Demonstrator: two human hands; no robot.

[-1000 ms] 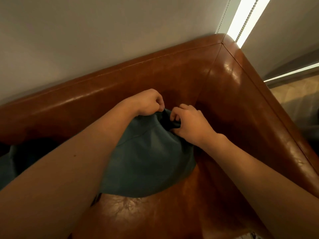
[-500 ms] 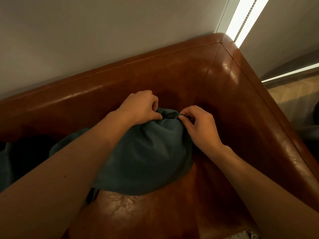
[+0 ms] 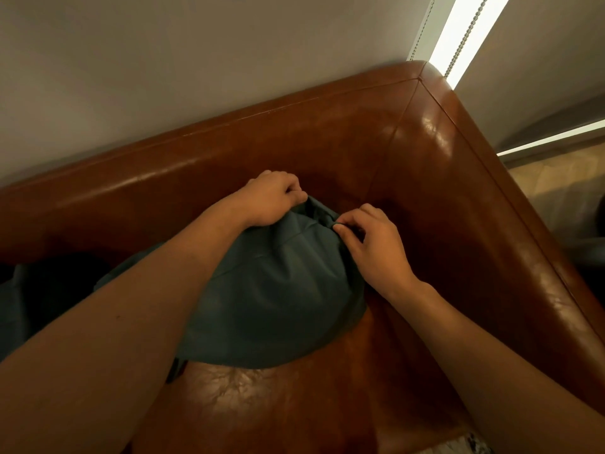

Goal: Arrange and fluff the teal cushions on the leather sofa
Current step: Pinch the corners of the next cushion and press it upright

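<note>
Head view: a soft teal fabric cushion (image 3: 278, 290) is seen propped in the corner of the glossy brown leather sofa (image 3: 458, 198), its lower edge on the seat and its top leaning toward the backrest. The upper edge of the cushion is gripped by the left hand (image 3: 271, 199), fingers curled into the bunched cloth. A fold at the top right corner is pinched by the right hand (image 3: 370, 237) between thumb and fingertips. Both hands are therefore closed on the fabric, close together but not touching.

A second teal cushion (image 3: 13, 299) is partly visible at the left edge, in shadow, lying lower against the backrest; its shape cannot be made out.

By this showing, the task is judged to be under way rather than near done: the corner cushion is placed but its top is crumpled and not yet plumped, and the left cushion appears untended. Smoothing, fluffing and squaring both are presumably left.
</note>
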